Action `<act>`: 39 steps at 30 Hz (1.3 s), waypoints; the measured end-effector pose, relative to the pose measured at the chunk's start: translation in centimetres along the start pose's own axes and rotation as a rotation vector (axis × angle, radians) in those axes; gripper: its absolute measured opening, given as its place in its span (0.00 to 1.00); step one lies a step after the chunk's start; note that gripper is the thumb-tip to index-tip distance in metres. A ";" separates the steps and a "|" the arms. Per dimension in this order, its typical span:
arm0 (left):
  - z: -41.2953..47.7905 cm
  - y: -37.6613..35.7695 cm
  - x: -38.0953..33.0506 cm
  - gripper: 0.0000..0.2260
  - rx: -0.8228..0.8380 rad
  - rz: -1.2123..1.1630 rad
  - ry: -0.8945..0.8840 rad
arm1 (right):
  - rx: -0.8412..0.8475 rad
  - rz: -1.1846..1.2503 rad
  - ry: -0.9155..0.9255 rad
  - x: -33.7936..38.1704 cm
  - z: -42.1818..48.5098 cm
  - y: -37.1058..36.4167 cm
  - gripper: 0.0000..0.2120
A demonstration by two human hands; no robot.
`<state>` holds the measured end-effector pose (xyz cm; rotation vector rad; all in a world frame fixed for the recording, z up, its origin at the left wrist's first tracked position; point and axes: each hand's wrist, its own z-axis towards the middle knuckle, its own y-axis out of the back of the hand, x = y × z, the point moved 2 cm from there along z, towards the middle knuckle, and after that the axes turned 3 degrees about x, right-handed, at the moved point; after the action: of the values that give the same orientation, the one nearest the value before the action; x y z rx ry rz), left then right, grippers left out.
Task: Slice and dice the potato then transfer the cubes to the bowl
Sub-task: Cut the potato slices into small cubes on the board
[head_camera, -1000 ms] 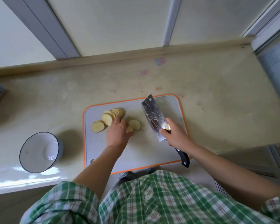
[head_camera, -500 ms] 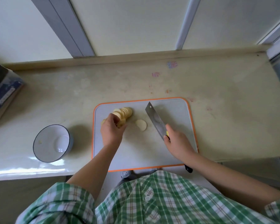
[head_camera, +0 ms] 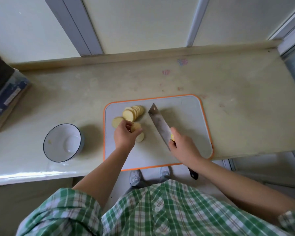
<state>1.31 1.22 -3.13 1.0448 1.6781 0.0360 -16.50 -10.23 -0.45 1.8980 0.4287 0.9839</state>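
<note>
While the left hand point(head_camera: 125, 137) pinches a few pale yellow potato rounds point(head_camera: 135, 127), the right hand point(head_camera: 182, 147) is wrapped round a black-handled steel cleaver point(head_camera: 159, 123).
Head view: both over the orange-rimmed grey plastic cutting board point(head_camera: 186, 116); a fanned row of potato slices point(head_camera: 133, 112) lies at its far left, loose slices point(head_camera: 117, 121) beside it. The dark-rimmed white round bowl point(head_camera: 62, 143) stands left of the board on the beige counter point(head_camera: 228, 99), apart.
</note>
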 end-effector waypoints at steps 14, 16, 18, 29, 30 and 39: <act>-0.4 -10.1 -4.8 0.21 0.211 0.376 -0.216 | 0.000 -0.011 -0.094 -7.5 0.3 3.4 0.13; -1.1 -10.1 -4.4 0.25 0.167 0.406 -0.252 | -0.001 -0.039 -0.068 -7.6 0.3 3.1 0.14; -1.7 -10.3 -4.0 0.22 0.124 0.427 -0.244 | 0.012 -0.053 -0.036 -7.5 0.1 2.7 0.16; -3.3 -10.7 -3.9 0.15 0.042 0.386 -0.196 | 0.047 -0.114 0.117 -7.5 -0.3 2.1 0.15; -3.2 -10.7 -3.8 0.15 0.048 0.392 -0.198 | 0.061 -0.116 0.139 -7.2 -0.5 2.0 0.14; -3.1 -10.7 -3.8 0.12 0.078 0.411 -0.198 | 0.056 -0.058 0.092 -6.2 -1.1 1.6 0.10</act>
<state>-7.67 -6.26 -4.42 1.3923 1.2758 0.1314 -21.40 -14.41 -1.62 1.8841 0.5676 1.0329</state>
